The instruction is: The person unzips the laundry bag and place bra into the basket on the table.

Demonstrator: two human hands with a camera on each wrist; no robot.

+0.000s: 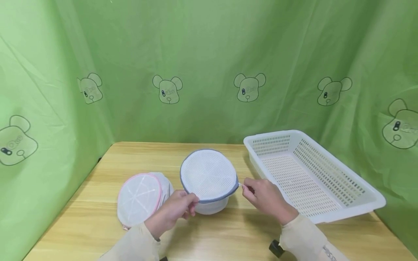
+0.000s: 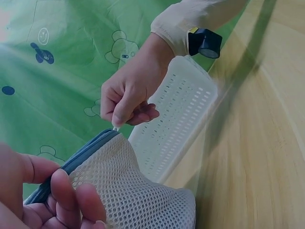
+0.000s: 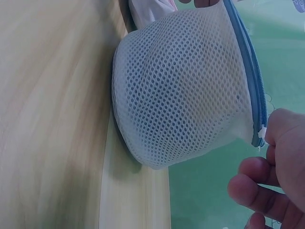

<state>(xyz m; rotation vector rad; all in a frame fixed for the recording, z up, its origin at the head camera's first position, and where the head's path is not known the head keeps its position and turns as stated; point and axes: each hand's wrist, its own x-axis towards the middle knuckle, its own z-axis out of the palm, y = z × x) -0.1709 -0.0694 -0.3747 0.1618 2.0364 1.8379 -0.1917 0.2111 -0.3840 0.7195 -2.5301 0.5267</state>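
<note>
A round white mesh laundry bag (image 1: pixel 209 174) with a blue zipped rim stands on the table in front of me. My left hand (image 1: pixel 177 206) pinches the near left part of that rim between thumb and fingers. At the rim's right end, my right hand (image 1: pixel 264 197) pinches the small white zipper pull (image 3: pixel 261 133). The zip looks closed along the stretch seen in the right wrist view. Left of the bag lies a second laundry bag (image 1: pixel 138 199) with a pink rim, partly hidden behind my left hand and forearm.
A white slotted plastic basket (image 1: pixel 294 181) stands at the right of the wooden table (image 1: pixel 98 232), close beside my right hand. Green curtains (image 1: pixel 209 54) with bear-head prints enclose the table at the back and both sides.
</note>
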